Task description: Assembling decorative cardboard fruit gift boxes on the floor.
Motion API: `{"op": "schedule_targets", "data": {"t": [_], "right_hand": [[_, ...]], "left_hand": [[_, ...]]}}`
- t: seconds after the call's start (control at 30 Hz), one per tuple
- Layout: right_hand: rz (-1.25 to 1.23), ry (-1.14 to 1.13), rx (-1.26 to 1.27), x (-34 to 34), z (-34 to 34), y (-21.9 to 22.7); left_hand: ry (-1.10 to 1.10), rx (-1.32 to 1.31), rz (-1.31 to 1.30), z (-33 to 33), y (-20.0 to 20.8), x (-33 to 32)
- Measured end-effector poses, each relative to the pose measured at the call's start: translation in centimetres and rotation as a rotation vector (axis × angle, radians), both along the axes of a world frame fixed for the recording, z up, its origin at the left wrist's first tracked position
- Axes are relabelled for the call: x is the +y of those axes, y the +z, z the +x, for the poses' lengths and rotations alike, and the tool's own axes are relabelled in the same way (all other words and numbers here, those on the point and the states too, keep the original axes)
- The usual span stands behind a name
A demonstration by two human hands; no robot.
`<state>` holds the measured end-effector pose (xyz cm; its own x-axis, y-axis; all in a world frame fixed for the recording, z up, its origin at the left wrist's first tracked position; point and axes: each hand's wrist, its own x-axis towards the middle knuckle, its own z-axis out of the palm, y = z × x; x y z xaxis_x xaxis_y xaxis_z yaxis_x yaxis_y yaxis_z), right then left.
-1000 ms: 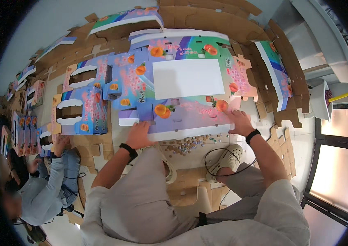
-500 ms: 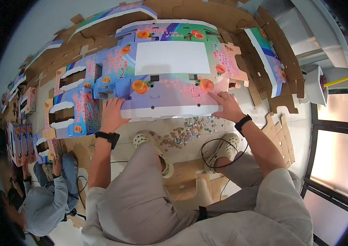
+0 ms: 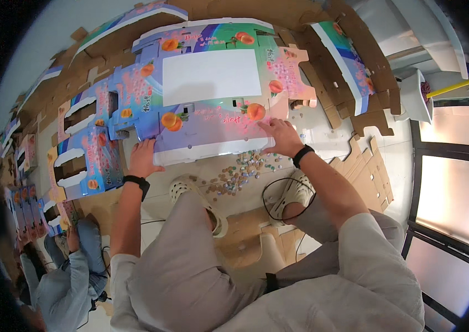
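Note:
A large unfolded cardboard box blank point(image 3: 212, 77), printed with peaches and pink blossoms on purple, blue and green, lies in front of me. A white rectangle fills its middle panel. My left hand point(image 3: 145, 159) grips the left end of the near white-edged flap, fingers on top and thumb along the edge. At the right end of that flap, my right hand point(image 3: 283, 137) holds on, with its fingers over the printed face and its thumb at the border. What lies under the flap is hidden.
Folded peach-printed boxes point(image 3: 88, 160) stand at the left. Brown cardboard point(image 3: 323, 72) surrounds the blank. Small cut-out discs point(image 3: 237, 174) litter the floor before my shoes. At lower left a co-worker point(image 3: 68, 276) sits. A white bin point(image 3: 416, 98) and frosted panes point(image 3: 456, 193) are at right.
The whole scene has shifted left and tilted a little in view. Both hands stay on the near flap, which now shows more of its printed face.

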<state>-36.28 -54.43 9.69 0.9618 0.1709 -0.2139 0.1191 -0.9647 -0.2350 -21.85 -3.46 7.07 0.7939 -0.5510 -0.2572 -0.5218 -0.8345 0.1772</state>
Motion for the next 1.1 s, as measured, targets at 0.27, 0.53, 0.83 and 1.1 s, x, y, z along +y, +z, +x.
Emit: {"op": "schedule_targets", "data": {"t": [0.27,0.53,0.83,1.1], "right_hand": [[0.137,-0.642,-0.372,-13.5,12.0,-4.0],[0.942,-1.211,-0.192,-20.3,21.4,-8.6],[0.694,-1.081,-0.01,-20.2,20.5,-7.9],[0.475,-1.026,-0.39,-18.1,20.9,-7.6]], "left_hand": [[0.017,0.013,0.017,0.0,-0.9,-0.7],[-0.027,0.013,0.037,0.2,-0.9,-0.5],[0.036,0.062,0.022,0.1,-1.6,-0.4],[-0.002,0.079,0.041,-0.2,0.0,-0.8]]}}
